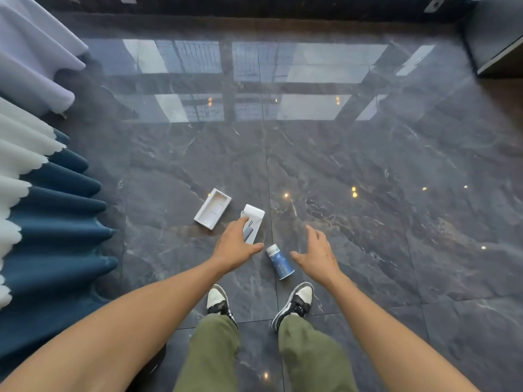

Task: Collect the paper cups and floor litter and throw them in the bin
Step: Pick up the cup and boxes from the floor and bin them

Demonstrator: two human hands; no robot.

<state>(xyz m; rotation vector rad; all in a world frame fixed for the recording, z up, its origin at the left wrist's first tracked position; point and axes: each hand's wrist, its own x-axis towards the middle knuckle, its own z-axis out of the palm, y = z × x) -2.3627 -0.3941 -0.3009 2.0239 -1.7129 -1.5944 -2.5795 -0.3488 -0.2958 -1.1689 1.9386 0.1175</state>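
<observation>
Head view: two boxes [212, 208], one cup [280, 262]

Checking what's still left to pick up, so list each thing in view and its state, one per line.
blue cup: lying on its side on the floor, between the hands, not held.
white box lid: flat on the floor, partly under the left hand.
white box tray: open side up, empty, untouched.
left hand: open, over the lid.
right hand: open, beside the cup, empty.
Bin: not in view.
</observation>
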